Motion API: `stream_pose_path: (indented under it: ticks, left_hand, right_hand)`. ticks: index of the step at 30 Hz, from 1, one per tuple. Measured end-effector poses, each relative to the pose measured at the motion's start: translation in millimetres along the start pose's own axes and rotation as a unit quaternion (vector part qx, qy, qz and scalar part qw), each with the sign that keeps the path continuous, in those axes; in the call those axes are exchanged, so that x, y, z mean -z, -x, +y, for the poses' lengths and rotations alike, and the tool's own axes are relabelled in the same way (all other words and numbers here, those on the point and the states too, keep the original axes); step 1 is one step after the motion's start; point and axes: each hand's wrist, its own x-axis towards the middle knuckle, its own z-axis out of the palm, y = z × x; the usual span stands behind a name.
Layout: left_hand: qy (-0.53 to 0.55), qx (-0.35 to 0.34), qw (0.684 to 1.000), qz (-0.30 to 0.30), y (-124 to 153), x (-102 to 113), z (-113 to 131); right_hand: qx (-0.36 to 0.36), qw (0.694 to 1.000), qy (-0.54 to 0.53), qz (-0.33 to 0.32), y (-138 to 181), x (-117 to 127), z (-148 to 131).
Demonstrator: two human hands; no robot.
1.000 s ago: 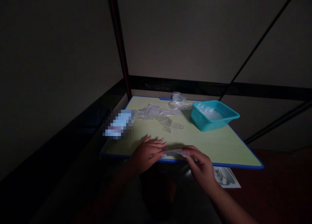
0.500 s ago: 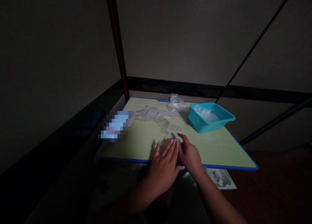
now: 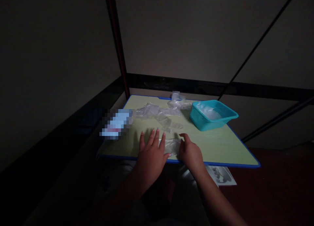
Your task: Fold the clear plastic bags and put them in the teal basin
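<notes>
A small clear plastic bag (image 3: 172, 146) lies near the front edge of the pale green tabletop (image 3: 216, 147). My left hand (image 3: 151, 157) rests flat over the bag's left end, fingers spread and open. At the bag's right end, my right hand (image 3: 191, 154) is closed on its edge, with one finger stretched out to the left. Its curled fingertips are hidden. Just beyond my hands lie more flat clear bags (image 3: 169, 123).
Crumpled clear plastic (image 3: 148, 110) lies across the back left, and another plastic heap (image 3: 179, 103) at the back edge. A turquoise basket (image 3: 208, 123) with plastic inside stands right. A pixelated bright object (image 3: 116, 124) sits left. Below the table is a printed sheet (image 3: 222, 176).
My left hand has slid left along the bag and its fingers have spread, uncovering the bag's middle. My right hand stays at the bag's right end. The view has shifted slightly.
</notes>
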Motion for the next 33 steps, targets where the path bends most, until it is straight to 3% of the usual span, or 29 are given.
stream_pose_path:
  ticks: [4, 6, 10, 14, 19, 25, 33]
  left_hand:
    - [0.039, -0.156, 0.987, -0.020, 9, -2, 17]
    - [0.043, -0.185, 0.981, -0.038, 13, -15, 18]
    - [0.018, -0.105, 0.991, -0.075, 16, -34, 2]
    - [-0.013, -0.021, 0.998, -0.062, 13, -29, -5]
    - [0.000, -0.065, 0.997, -0.051, 1, -37, 6]
    - [0.006, -0.055, 0.997, -0.060, -6, -59, 12]
    - [0.003, -0.046, 0.997, -0.058, -3, -59, 11]
  right_hand:
    - [0.004, 0.999, -0.035, -0.022, 0, 1, 1]
    - [0.009, 0.999, -0.043, -0.022, 1, 1, 1]
    - [-0.007, 1.000, -0.006, -0.003, 0, -2, 1]
    - [-0.012, 1.000, 0.004, 0.001, -1, -4, -1]
    - [-0.006, 1.000, -0.017, 0.016, 1, -5, 1]
    - [0.009, 0.993, -0.113, 0.030, 3, -2, 5]
    - [0.043, 0.985, -0.165, 0.033, 0, 13, -4]
